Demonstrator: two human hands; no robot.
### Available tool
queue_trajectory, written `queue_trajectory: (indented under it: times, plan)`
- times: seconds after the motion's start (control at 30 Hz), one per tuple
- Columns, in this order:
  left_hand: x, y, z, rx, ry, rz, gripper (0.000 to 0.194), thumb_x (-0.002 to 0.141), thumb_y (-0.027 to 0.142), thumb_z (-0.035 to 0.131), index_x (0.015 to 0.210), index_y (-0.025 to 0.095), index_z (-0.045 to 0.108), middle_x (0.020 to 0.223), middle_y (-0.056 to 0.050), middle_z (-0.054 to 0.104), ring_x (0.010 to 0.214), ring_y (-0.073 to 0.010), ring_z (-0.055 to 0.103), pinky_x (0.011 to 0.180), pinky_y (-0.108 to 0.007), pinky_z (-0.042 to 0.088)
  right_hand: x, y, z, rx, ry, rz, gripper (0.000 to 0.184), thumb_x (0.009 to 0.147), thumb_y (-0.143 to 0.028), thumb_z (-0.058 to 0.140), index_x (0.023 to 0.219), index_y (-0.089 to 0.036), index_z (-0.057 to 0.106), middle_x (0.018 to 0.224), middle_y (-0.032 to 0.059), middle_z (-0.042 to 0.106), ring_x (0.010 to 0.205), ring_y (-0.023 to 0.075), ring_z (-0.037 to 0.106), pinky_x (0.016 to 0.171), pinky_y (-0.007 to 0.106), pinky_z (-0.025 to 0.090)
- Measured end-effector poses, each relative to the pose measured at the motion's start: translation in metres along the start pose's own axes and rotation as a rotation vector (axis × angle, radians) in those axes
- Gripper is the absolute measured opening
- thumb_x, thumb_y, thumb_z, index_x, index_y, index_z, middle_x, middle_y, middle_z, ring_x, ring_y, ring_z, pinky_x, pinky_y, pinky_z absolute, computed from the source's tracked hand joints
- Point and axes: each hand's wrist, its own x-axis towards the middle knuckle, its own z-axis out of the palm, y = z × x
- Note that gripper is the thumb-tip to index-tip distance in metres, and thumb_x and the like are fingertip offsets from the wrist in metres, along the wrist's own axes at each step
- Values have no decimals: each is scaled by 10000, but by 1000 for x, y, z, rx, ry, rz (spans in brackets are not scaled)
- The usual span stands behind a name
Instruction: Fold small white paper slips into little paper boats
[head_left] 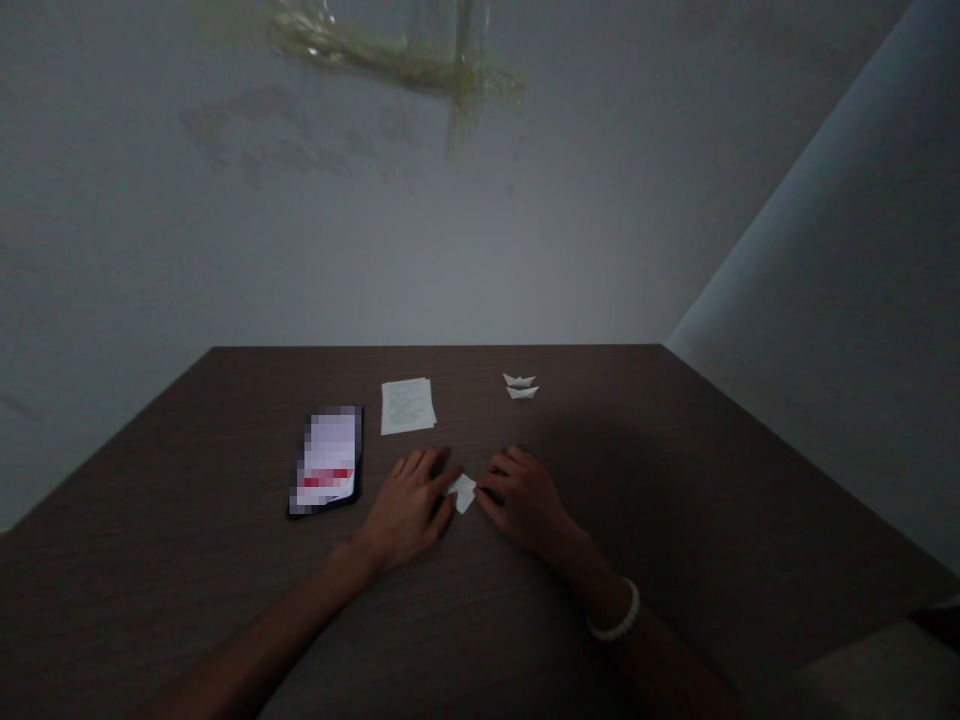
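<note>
A small folded piece of white paper (463, 493) with faint print lies on the table between my hands. My left hand (409, 505) grips its left side, the index finger on the upper edge and the thumb below. At the right corner, the thumb and index finger of my right hand (523, 500) close on the paper, the other fingers curled. Two little folded paper boats (522, 392) sit beyond my right hand. Past my left hand is a short stack of printed paper sheets (407, 406). Fingers cover part of the folded paper's edges.
A phone (327, 462) with its screen lit and blurred lies left of my left hand. The dark wooden table (225, 400) ends at a stained grey wall (450, 250). Another wall slants in on the right. A pale bracelet (622, 622) circles my right wrist.
</note>
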Motion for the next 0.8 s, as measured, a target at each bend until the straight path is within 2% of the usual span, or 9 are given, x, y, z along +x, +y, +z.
queue_trajectory:
  times: [0.17, 0.37, 0.63, 0.8]
  plan:
    - [0, 0, -1, -23, 12, 4, 339, 907, 269, 451, 1209, 201, 590, 1222, -123, 504, 1080, -299, 450, 885, -459, 410, -2, 1, 1, 3, 1, -25, 122, 885, -241, 575, 825, -195, 671, 869, 44, 595, 894, 192, 475, 794, 312, 383]
    - [0, -1, -1, -16, -1, 11, 344, 916, 273, 444, 1220, 204, 588, 1216, -122, 506, 1074, -295, 448, 881, -459, 409, -2, -2, 0, 26, -13, -25, 133, 883, -201, 565, 933, -220, 686, 873, 39, 584, 881, 191, 475, 771, 311, 382]
    - [1, 1, -3, -31, -4, -2, 334, 933, 287, 425, 1196, 213, 618, 1204, -118, 518, 1065, -294, 453, 870, -459, 413, -2, -6, 2, 57, -22, 23, 252, 890, -193, 539, 1106, -245, 658, 938, 55, 565, 892, 198, 479, 785, 325, 391]
    - [0, -1, 0, -38, 20, -3, 346, 930, 295, 433, 1216, 212, 608, 1204, -117, 519, 1060, -291, 449, 868, -456, 414, -2, -7, 0, 73, -27, 23, 216, 888, -192, 540, 1053, -220, 676, 943, 57, 575, 908, 193, 487, 793, 318, 393]
